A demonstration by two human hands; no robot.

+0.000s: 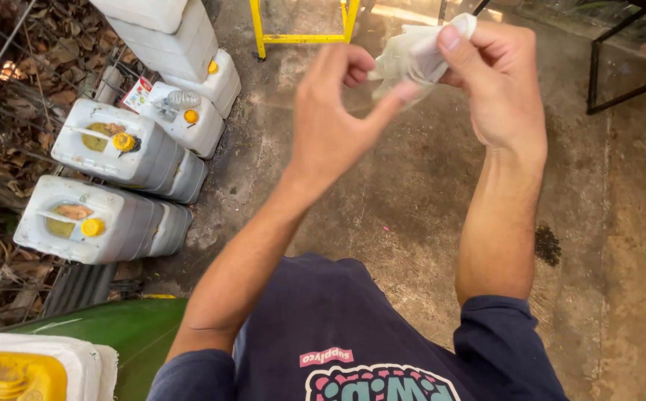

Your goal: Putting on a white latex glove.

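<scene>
Both my hands are raised in front of me over a concrete floor. My right hand [497, 82] pinches a crumpled white cloth or tissue [412, 56] between thumb and fingers. My left hand [334, 111] grips the same white cloth from the left, its fingers curled with thumb and forefinger on the cloth's edge. The cloth is bunched between the two hands and partly hidden by my fingers. My dark blue sleeves are pushed up to the elbows.
Several white plastic jerrycans with yellow caps [111, 145] lie along the left, beside dry leaves [11, 89]. A yellow metal frame [300, 33] stands at the top. A black metal frame [620, 67] is at the upper right. A green surface [126, 334] and a white-and-yellow container [18, 367] sit at the lower left.
</scene>
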